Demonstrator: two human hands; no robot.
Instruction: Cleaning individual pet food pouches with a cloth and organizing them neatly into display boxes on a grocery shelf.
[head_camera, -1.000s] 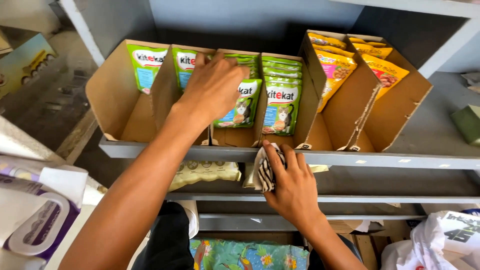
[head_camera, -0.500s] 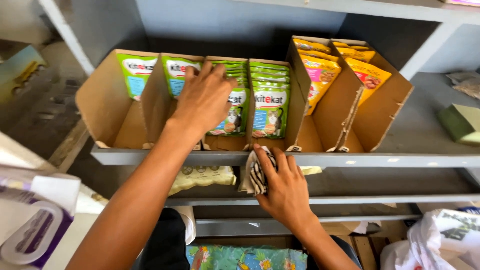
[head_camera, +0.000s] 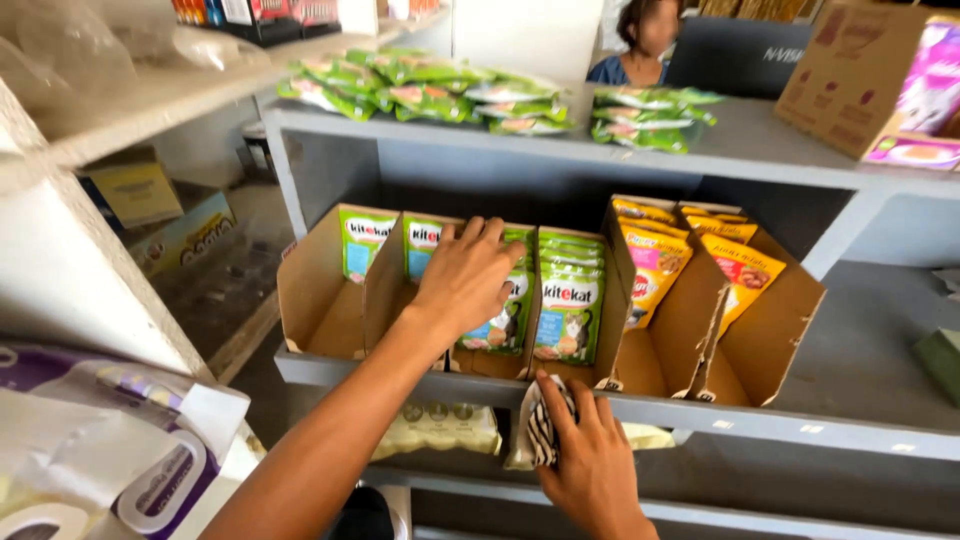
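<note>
Head view looks down on a striped black-and-white cloth (head_camera: 541, 432), bunched against the front edge of the grey metal shelf (head_camera: 860, 425). The right hand (head_camera: 590, 462) presses it there, fingers loosely curled around it and thumb on top, so the cloth is held between palm and shelf lip. Just above, the left hand (head_camera: 466, 275) lies flat and spread, fingers extended, resting on the upper edges of the green foil pet-food pouches (head_camera: 570, 297) that stand upright in an open brown cardboard display box (head_camera: 315, 290); it grips nothing that can be made out. Beside that box, to the right, a second cardboard display box (head_camera: 775, 330) holds yellow and orange pouches (head_camera: 655, 262), tilted back. On the shelf above lie loose green pouches (head_camera: 430, 88) in flat heaps, and at the far right a cardboard box with purple packs (head_camera: 915, 85). Beneath the cloth, on a lower shelf, sits a pale yellow packet (head_camera: 438, 430). A person (head_camera: 640, 45) stands behind the shelving.
</note>
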